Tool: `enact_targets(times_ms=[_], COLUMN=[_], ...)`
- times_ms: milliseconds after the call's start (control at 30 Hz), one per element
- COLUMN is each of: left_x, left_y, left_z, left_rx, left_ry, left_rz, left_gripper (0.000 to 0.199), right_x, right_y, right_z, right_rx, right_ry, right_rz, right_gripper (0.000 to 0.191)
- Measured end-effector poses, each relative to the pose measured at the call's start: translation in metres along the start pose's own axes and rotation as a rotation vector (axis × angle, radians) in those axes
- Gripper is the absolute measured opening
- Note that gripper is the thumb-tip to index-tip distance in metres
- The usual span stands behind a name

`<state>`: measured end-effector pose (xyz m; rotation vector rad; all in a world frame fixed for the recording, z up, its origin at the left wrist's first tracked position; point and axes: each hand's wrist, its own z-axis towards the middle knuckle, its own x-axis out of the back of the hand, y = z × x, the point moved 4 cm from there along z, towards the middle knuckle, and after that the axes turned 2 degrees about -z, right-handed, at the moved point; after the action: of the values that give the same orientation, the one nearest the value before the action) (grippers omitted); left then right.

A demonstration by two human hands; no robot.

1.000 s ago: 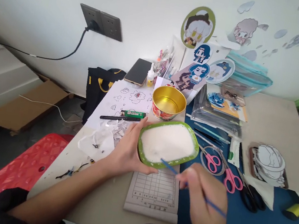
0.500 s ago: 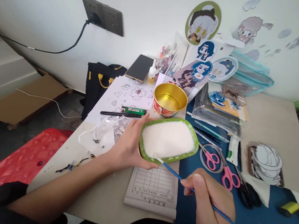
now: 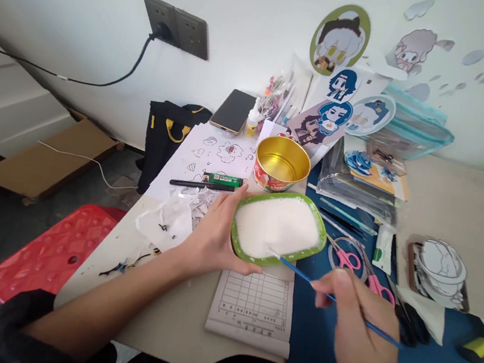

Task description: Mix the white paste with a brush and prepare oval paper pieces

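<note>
My left hand (image 3: 216,235) grips the left end of a green-rimmed tray (image 3: 299,255) filled with a white substance. Between the fingers of my right hand (image 3: 353,319) is a thin blue brush (image 3: 301,273), its white tip touching the white contents near the tray's front rim. Beneath the tray lies a notepad with a printed grid (image 3: 250,310). Just behind the tray stands a round tin (image 3: 281,163), gold inside and red-patterned outside.
Paper scraps (image 3: 193,204), a green utility knife (image 3: 223,179) and a black pen lie left. Pink-handled scissors (image 3: 348,259), black scissors and a tray of paper cutouts (image 3: 440,269) lie right. A phone (image 3: 234,110) and glue bottle (image 3: 253,119) are behind.
The brush tip has moved right along the tray's front edge and a little further into the white contents, with my right hand shifting right. The whole view has shifted slightly.
</note>
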<state>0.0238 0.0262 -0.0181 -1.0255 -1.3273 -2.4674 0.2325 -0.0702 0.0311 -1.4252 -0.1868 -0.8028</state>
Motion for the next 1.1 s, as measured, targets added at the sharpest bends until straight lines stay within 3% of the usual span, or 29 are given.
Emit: enact_targets(times_ms=[100,133,233,267,367,400,500,533,633,733,867,967,1100], left_x=[-0.001,-0.002,-0.001,-0.001,-0.001,-0.001,0.000,0.000,-0.001,-0.001,0.001,0.002,0.002], left_y=[-0.002,-0.002,-0.002,-0.002,-0.001,-0.001,0.000,0.000,0.000,0.000,0.003,0.004,0.002], left_z=[0.000,-0.001,0.000,0.000,0.000,0.000,0.000,0.000,0.000,0.000,0.001,0.001,0.000], left_rx=[-0.009,-0.016,-0.032,-0.035,-0.025,-0.023,-0.020,-0.021,-0.024,-0.020,-0.013,0.006,0.038], left_ry=[0.002,0.005,0.023,0.025,0.007,0.003,0.001,0.002,0.003,0.002,-0.013,-0.020,-0.044], left_rz=[-0.004,-0.004,-0.004,-0.004,-0.004,-0.001,0.012,0.013,0.013,0.019,0.024,0.033,0.040], left_gripper=[0.121,0.121,0.121,0.121,0.122,0.123,0.121,0.121,0.121,0.121,0.120,0.120,0.119], right_x=[0.003,0.001,-0.017,-0.021,-0.020,-0.021,-0.028,-0.027,-0.020,-0.023,-0.020,-0.018,-0.003], right_y=[0.007,0.008,0.005,0.004,0.003,0.001,-0.003,-0.002,-0.002,-0.006,-0.005,-0.002,0.009], right_z=[0.000,0.001,0.003,0.003,0.004,0.004,0.002,0.002,0.000,-0.004,-0.005,-0.005,0.000], right_rx=[-0.075,-0.060,0.068,0.084,0.067,0.078,0.132,0.124,0.082,0.120,0.119,0.127,0.030], right_ry=[0.184,0.185,-0.047,-0.073,0.056,0.039,-0.189,-0.193,-0.060,-0.145,-0.124,-0.189,0.002], right_rz=[-0.018,-0.027,0.069,0.113,0.133,0.122,0.146,0.157,0.135,0.173,0.168,0.167,0.125], right_gripper=[0.037,0.035,0.033,0.033,0.033,0.031,0.029,0.030,0.032,0.031,0.031,0.031,0.034])
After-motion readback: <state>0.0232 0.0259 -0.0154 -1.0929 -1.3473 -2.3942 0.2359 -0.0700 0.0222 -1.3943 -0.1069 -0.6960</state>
